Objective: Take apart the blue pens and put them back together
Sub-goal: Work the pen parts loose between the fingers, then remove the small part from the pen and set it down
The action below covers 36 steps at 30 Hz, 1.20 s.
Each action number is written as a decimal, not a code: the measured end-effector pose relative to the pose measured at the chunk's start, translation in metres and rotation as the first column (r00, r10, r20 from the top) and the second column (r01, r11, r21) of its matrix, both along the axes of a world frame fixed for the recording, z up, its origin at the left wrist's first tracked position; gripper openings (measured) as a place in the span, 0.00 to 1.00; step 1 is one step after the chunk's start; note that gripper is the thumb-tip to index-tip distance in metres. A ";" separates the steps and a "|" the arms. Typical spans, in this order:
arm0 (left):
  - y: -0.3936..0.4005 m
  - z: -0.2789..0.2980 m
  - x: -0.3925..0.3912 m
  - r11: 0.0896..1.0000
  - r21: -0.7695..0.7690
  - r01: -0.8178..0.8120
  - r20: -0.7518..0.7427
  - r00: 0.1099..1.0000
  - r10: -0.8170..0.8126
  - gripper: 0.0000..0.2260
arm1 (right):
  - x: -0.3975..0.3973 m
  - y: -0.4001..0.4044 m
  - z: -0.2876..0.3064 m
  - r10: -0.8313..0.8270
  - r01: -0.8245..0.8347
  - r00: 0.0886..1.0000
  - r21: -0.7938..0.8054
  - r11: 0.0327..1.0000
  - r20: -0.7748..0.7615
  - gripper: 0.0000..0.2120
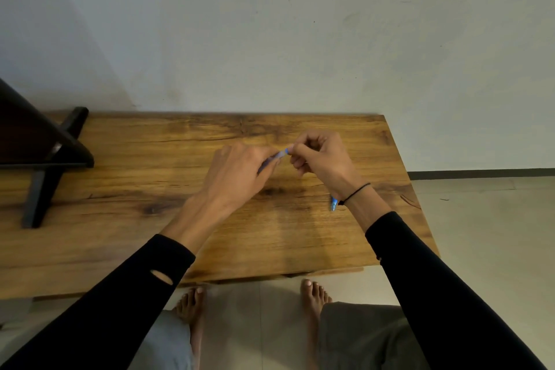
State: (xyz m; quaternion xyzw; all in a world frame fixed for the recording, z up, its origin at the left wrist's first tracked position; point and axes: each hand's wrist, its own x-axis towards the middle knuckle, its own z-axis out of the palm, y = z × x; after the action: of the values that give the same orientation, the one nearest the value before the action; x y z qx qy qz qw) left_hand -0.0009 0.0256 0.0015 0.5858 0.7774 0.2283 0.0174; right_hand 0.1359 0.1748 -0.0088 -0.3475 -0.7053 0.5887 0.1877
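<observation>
A blue pen (280, 155) is held in the air over the middle of the wooden table (150, 177). My left hand (240, 173) is closed around its lower barrel, most of which is hidden by the fingers. My right hand (319, 156) pinches the pen's upper end between thumb and fingertips. A second blue pen (333, 204) lies on the table under my right wrist, only its end showing. The picture is slightly blurred at the hands.
A dark wooden stand (45, 156) sits on the table's left part. The table's right edge (420, 204) is close to my right forearm, with tiled floor beyond. A plain wall rises behind the table. Bare feet show below the front edge.
</observation>
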 end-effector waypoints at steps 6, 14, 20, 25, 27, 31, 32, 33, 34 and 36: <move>-0.005 -0.001 -0.010 0.998 0.019 -0.052 0.016 0.999 0.052 0.14 | 0.009 0.004 -0.009 0.168 -0.229 0.916 0.130 0.965 0.365 0.09; 0.002 0.003 -0.007 0.998 0.054 -0.043 0.113 0.993 0.036 0.08 | 0.002 -0.003 -0.010 0.046 -0.378 0.783 0.416 0.827 0.621 0.14; 0.008 0.007 -0.001 0.971 0.236 0.036 0.179 0.981 -0.079 0.09 | -0.015 -0.014 0.009 -0.468 0.283 0.865 -0.594 0.753 -0.182 0.26; 0.019 0.017 0.015 0.931 0.330 0.153 0.145 0.967 -0.210 0.10 | -0.031 -0.031 0.020 -0.617 -0.008 0.706 -0.875 0.484 -0.348 0.42; 0.019 0.020 0.018 0.936 0.313 0.161 0.124 0.970 -0.208 0.11 | -0.034 -0.035 0.024 -0.605 -0.049 0.691 -0.862 0.505 -0.394 0.44; 0.018 0.027 0.015 0.932 0.318 0.173 0.133 0.965 -0.225 0.12 | -0.038 -0.036 0.032 -0.592 -0.056 0.683 -0.839 0.542 -0.428 0.48; 0.017 0.029 0.013 0.931 0.322 0.174 0.144 0.962 -0.230 0.12 | -0.038 -0.035 0.034 -0.591 -0.061 0.681 -0.838 0.542 -0.432 0.48; 0.017 0.030 0.011 0.929 0.325 0.175 0.155 0.959 -0.235 0.12 | -0.038 -0.035 0.035 -0.592 -0.065 0.679 -0.839 0.540 -0.434 0.48; 0.016 0.030 0.009 0.928 0.327 0.177 0.163 0.957 -0.239 0.12 | -0.038 -0.035 0.037 -0.593 -0.064 0.679 -0.840 0.539 -0.432 0.48; 0.014 0.031 0.009 0.930 0.323 0.178 0.167 0.956 -0.241 0.12 | -0.038 -0.035 0.037 -0.590 -0.050 0.689 -0.840 0.541 -0.421 0.48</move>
State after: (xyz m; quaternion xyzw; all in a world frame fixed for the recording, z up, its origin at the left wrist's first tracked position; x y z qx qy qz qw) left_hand 0.0077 0.0400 0.0327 0.6349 0.6598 0.4007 0.0306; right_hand 0.0975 0.1402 0.0281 -0.2715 -0.1761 0.8810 0.3452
